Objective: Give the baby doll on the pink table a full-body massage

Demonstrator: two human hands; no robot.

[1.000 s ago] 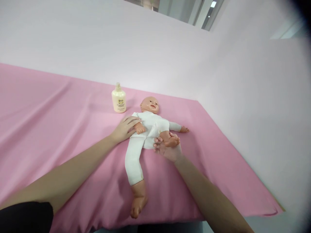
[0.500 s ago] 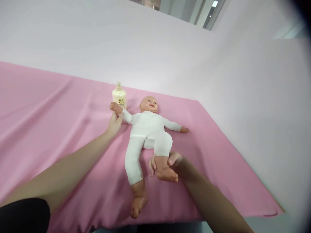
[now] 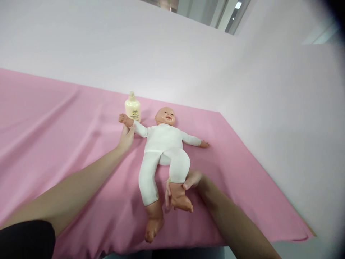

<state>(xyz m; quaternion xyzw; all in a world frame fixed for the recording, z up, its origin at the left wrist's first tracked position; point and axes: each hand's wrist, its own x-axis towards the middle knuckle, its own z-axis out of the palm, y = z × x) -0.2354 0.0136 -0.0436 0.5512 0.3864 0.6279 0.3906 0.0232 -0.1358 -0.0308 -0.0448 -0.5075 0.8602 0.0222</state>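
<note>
A baby doll (image 3: 163, 144) in white clothes lies face-up on the pink sheet, arms spread

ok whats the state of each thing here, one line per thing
doll: on its back on the sheet, one arm stretched up and out, one leg lifted
left hand: fingers closed on the doll's wrist
right hand: fingers wrapped round the doll's ankle, holding the foot off the sheet
bottle: upright, cap on, beside the doll's head
pink sheet: spread out, lightly creased
</note>
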